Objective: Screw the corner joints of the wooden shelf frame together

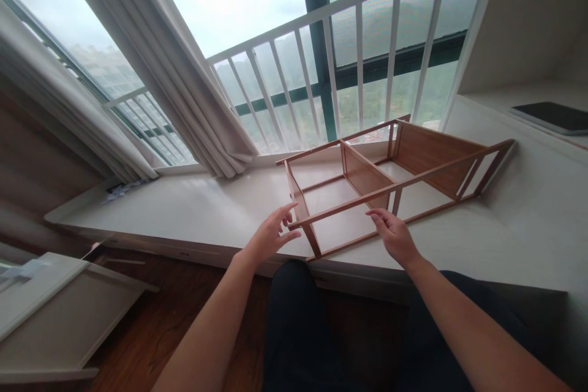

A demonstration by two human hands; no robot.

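Window ledge (206,208): one wooden rack (390,177), two hands reaching.

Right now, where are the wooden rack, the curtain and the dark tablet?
Rack (365,174): head view, on its middle divider panel.
Curtain (184,73): head view, on the hanging folds by the window.
Tablet (554,116): head view, on its dark top face, on the shelf.

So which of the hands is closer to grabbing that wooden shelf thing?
Probably the right hand: its fingertips already seem to touch the front rail of the wooden rack lying on the white ledge. The left hand is open beside the rack's corner, just short of it.
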